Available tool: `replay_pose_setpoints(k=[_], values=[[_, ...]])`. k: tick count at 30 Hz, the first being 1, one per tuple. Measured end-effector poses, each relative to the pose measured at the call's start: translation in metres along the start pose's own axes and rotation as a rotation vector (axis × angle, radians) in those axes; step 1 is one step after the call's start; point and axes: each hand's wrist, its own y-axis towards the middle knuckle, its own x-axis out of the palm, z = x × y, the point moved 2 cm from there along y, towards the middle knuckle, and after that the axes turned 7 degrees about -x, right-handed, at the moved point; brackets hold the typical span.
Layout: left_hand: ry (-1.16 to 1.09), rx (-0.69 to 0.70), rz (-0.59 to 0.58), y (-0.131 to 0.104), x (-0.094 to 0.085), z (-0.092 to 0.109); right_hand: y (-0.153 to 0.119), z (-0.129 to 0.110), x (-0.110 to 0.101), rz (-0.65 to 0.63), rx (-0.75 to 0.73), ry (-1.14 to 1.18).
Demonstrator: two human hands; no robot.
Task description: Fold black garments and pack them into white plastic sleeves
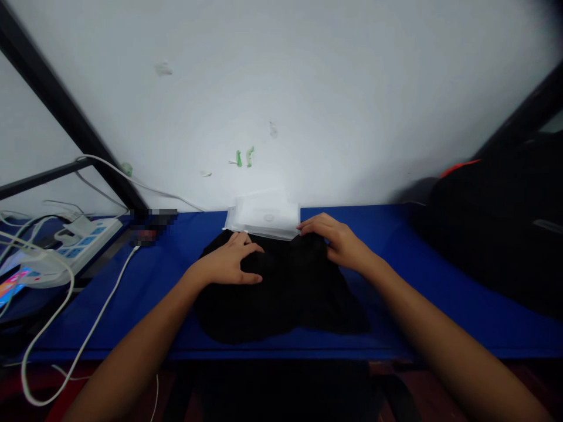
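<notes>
A piece of black cloth (pixel 281 299), perhaps a garment, lies on the blue tabletop (pixel 387 234) in front of me. Its folds are too dark to make out. My left hand (pixel 231 261) rests on the cloth's upper left part, thumb and fingers apart. At the upper right edge of the cloth is my right hand (pixel 332 237), fingers stretched toward the left and thumb lower down, apart from them. Its fingertips touch the cloth's edge close to a clear and white plastic bag (pixel 266 218). That bag lies just behind the cloth, against the wall.
On the left sit a white power strip (pixel 88 246) with plugs, a lit phone screen (pixel 15 284) and looping white cables (pixel 70 293). A blurred-out small object (pixel 153 227) lies by the frame post. A large black bundle (pixel 497 234) fills the right side.
</notes>
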Motion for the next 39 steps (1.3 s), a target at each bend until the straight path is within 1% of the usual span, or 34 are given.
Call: replay_pose_setpoints(k=[3, 6, 9, 12, 14, 16, 18, 20, 22, 25, 27, 29, 31, 34, 37, 39], values=[[-0.124, 0.105, 0.010, -0.002, -0.015, -0.005, -0.002, 0.005, -0.003, -0.003, 0.027, -0.010], [-0.339, 0.164, -0.055, -0.005, -0.031, -0.011, -0.004, 0.011, -0.005, -0.047, 0.067, -0.022], [-0.475, 0.107, -0.097, -0.007, -0.041, -0.018, -0.008, 0.021, -0.007, -0.161, 0.121, -0.001], [-0.466, 0.026, -0.118, -0.009, -0.046, -0.026, -0.013, 0.031, -0.007, -0.323, 0.156, 0.046], [-0.475, -0.005, -0.170, -0.011, -0.048, -0.031, -0.016, 0.037, -0.008, -0.404, 0.176, 0.072], [-0.519, -0.035, -0.226, -0.015, -0.052, -0.035, -0.018, 0.039, -0.009, -0.439, 0.198, 0.081], [-0.535, -0.067, -0.252, -0.019, -0.055, -0.037, -0.017, 0.036, -0.010, -0.445, 0.211, 0.070], [-0.462, -0.099, -0.232, -0.022, -0.056, -0.038, -0.014, 0.030, -0.008, -0.437, 0.221, 0.055], [-0.324, -0.123, -0.199, -0.021, -0.052, -0.038, -0.012, 0.023, -0.005, -0.443, 0.229, 0.049], [-0.120, -0.132, -0.148, -0.015, -0.035, -0.040, -0.010, 0.015, 0.002, -0.488, 0.254, 0.042], [-0.042, -0.123, -0.098, -0.009, -0.025, -0.043, -0.010, 0.014, 0.005, -0.521, 0.290, 0.041], [-0.044, -0.130, -0.083, -0.005, -0.019, -0.048, -0.011, 0.014, 0.007, -0.537, 0.328, 0.051], [-0.106, -0.154, -0.109, -0.004, -0.020, -0.052, -0.012, 0.014, 0.007, -0.544, 0.355, 0.056], [-0.195, -0.196, -0.126, -0.005, -0.030, -0.055, -0.014, 0.015, 0.007, -0.567, 0.375, 0.038], [-0.262, -0.250, -0.092, -0.009, -0.041, -0.057, -0.015, 0.016, 0.007, -0.554, 0.368, 0.007], [-0.319, -0.299, -0.072, -0.011, -0.046, -0.060, -0.014, 0.016, 0.007, -0.540, 0.352, -0.007]])
